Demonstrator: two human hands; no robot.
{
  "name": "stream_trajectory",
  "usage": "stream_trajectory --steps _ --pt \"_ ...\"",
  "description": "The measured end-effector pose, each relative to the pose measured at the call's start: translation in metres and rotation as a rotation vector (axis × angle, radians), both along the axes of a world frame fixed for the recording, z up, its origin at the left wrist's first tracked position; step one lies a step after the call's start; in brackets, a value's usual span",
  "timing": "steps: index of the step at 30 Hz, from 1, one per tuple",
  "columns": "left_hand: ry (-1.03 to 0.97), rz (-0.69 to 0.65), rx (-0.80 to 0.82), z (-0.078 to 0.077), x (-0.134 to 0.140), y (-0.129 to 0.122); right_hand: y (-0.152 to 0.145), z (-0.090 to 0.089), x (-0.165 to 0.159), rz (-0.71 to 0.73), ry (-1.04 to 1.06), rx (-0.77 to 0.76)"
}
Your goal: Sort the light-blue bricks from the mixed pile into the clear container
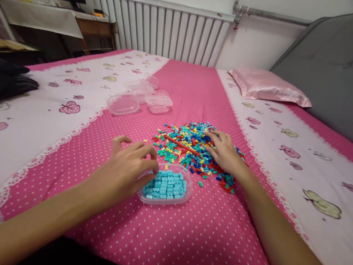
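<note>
My left hand (134, 163) is over the left edge of a clear plastic container (186, 191), its fingers bent. Thumb and index tip come together there; whatever is between them is hidden. Light blue toy building bricks (167, 185) fill the container, many of them in rows. To the right, my right hand (226, 153) rests at the right side of a loose pile of small multicoloured bricks (183, 134), thumb and fingers apart and touching the pieces. A long red stick (182, 145) lies across the pile.
Several clear plastic containers (123, 104) stand farther back on the pink dotted bedspread (185, 235). A pink pillow (268, 87) lies by the grey headboard (328, 65). Dark clothing (1, 77) is at the far left. Behind the bed are a white radiator (167, 26) and a desk (93, 28).
</note>
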State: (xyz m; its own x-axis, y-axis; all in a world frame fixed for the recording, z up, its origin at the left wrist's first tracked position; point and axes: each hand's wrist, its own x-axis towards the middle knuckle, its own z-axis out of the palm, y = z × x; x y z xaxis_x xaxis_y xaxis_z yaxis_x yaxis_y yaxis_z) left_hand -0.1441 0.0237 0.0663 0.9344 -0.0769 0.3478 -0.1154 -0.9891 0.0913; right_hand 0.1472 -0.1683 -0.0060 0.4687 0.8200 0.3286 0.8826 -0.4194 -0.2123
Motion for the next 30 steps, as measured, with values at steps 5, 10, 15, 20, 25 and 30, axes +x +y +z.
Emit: stream_trajectory --steps 5,10,15,20,25,30 --pt "0.016 -0.003 -0.003 -0.002 0.000 -0.002 0.005 -0.016 0.005 -0.065 0.050 -0.061" --pt "0.032 0.016 -0.007 -0.005 0.001 -0.003 0.008 -0.019 -0.005 0.028 0.107 -0.104" --pt "0.017 0.019 0.025 -0.008 0.002 0.001 0.003 0.000 -0.013 0.211 0.148 -0.087" --pt "-0.046 -0.005 0.015 -0.007 0.003 0.005 -0.013 0.012 0.031 -0.004 0.141 0.085" --pt "-0.036 0.000 0.006 -0.009 0.002 0.006 -0.019 -0.009 0.064 -0.279 0.167 0.137" --pt "-0.023 0.018 0.002 -0.009 0.003 0.004 0.002 -0.024 0.038 -0.178 0.242 0.083"
